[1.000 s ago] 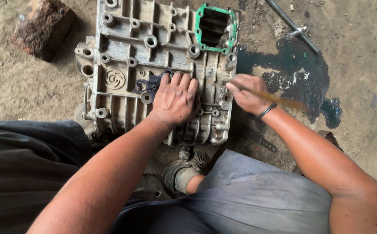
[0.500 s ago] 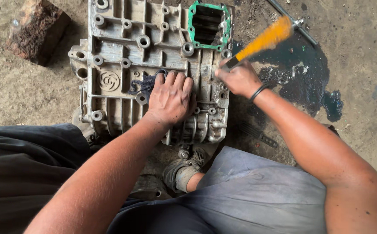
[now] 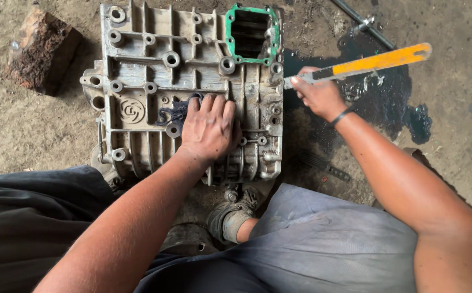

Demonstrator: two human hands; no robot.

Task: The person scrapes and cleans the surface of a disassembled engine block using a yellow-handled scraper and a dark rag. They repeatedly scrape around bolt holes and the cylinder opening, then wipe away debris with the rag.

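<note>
Dirt floor — left hand on casing, right hand gripping knife.

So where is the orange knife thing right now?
In the head view, the orange utility knife is at the upper right, gripped in the right hand, just right of the grey metal casing and above the dark oil puddle.

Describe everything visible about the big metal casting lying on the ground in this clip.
The metal casting is a grey, roughly rectangular housing, apparently cast aluminium, lying flat on the dirt floor. Its face shows ribs, round bolt bosses and holes, grimy with dirt. Near its top right corner a rectangular opening is ringed by a green gasket. The left hand presses flat on its middle, over a dark rag. The right hand, holding an orange-handled blade tool, sits just off its right edge.
</note>
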